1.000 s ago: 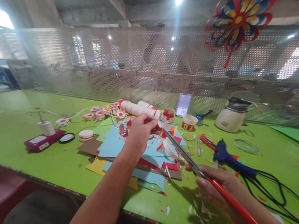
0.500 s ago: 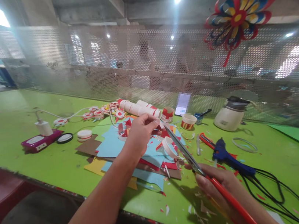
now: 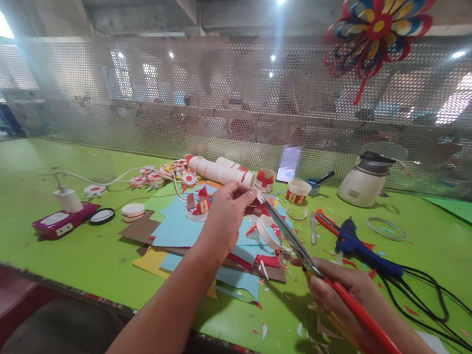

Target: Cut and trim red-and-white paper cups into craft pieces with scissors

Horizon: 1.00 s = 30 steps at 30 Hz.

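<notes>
My right hand [image 3: 351,295] is closed around the red handles of a pair of scissors [image 3: 290,234], whose long blades point up and away to the left. At the blade tips, my left hand [image 3: 227,216] pinches a small white paper piece [image 3: 260,196], partly hidden by the fingers. Just below the blades a cut white paper ring [image 3: 267,232] lies on a stack of coloured paper sheets [image 3: 173,227]. Left of my left hand stands a cut paper cup piece [image 3: 198,205] with red and yellow print.
A blue glue gun [image 3: 367,252] with a black cable lies right of the scissors, near an orange-handled cutter [image 3: 326,220]. White paper rolls [image 3: 217,171], a cup base [image 3: 297,192], a phone [image 3: 289,163] and a jug [image 3: 360,183] stand farther back. A purple power strip [image 3: 66,221] is left.
My left hand has moved slightly right with the paper piece, uncovering more of the printed cup piece behind it. The scissors are almost in the same place.
</notes>
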### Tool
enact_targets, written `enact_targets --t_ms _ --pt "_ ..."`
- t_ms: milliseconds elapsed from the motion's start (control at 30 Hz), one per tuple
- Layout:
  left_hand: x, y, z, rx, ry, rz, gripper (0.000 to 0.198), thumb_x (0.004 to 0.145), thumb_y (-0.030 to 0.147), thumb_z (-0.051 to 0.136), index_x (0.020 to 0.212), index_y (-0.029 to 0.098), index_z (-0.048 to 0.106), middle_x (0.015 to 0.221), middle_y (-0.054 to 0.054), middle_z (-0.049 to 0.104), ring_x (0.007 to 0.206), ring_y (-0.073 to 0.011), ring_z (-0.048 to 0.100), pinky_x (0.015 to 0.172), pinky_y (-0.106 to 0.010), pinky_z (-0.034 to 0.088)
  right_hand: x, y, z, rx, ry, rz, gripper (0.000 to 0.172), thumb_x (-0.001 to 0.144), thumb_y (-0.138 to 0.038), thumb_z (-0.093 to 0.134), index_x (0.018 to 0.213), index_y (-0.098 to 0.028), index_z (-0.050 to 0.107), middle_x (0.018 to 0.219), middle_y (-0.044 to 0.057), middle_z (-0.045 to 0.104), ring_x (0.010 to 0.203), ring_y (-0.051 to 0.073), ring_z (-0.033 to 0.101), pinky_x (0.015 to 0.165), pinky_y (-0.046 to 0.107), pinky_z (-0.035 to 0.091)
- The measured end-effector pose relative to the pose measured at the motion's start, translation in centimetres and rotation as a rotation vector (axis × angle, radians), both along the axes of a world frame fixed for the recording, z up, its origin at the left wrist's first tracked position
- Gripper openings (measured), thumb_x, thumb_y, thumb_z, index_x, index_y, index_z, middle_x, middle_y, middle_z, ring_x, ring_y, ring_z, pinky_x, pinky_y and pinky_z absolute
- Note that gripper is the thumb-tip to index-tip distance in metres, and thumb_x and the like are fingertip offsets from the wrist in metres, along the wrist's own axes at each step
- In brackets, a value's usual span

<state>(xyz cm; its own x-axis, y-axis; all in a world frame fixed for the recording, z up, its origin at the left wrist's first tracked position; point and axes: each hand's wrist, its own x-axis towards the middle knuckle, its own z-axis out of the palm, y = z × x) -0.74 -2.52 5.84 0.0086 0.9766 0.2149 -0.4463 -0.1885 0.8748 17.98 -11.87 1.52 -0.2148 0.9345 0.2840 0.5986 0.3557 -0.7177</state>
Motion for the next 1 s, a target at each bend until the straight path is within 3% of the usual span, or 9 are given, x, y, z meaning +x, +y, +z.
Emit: enact_targets --t_ms 233,1000 --pt "0.27 -0.19 0.02 0.035 0.001 0.030 0.011 0.074 0.010 0.058 0.064 0.012 0.054 0.058 -0.001 0.059 0.050 -0.0094 0.057 0.053 -0.023 0.048 0.10 0.03 -0.04 0.008 0.005 0.009 0.047 0.084 -0.050 0.045 0.101 -0.013 0.068 0.053 -0.002 0.044 0.046 0.012 0.042 0.044 0.023 0.035" --pt "0.50 -0.54 -0.27 0.096 -0.026 0.038 0.010 0.071 0.015 0.062 0.065 0.013 0.054 0.059 0.000 0.056 0.055 -0.0108 0.057 0.055 -0.026 0.050 -0.07 -0.07 -0.84 -0.025 0.092 -0.041 0.048 0.082 -0.054 0.047 0.098 -0.014 0.069 0.048 -0.004 0.036 0.040 0.010 0.035 0.037 0.022 0.027"
